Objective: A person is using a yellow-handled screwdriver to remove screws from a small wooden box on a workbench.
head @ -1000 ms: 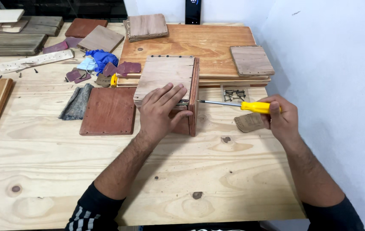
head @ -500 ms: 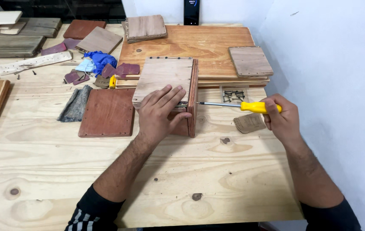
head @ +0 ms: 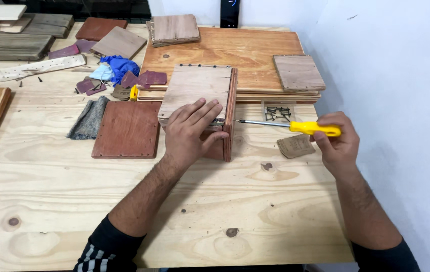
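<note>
A small wooden box [head: 200, 108] is pressed flat under the spread left hand [head: 189, 132] while a yellow-handled screwdriver [head: 295, 126], gripped in the right hand [head: 338, 141], is held against its side panel; loose screws [head: 277, 113] remain unused.

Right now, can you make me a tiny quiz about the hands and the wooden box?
1. True or false: the left hand lies flat on the wooden box.
2. What does the right hand hold? A) hammer B) yellow-handled screwdriver C) brush
3. Fill in: the screwdriver tip meets the box's ____ side.

Key: 1 true; 2 B; 3 right
</note>
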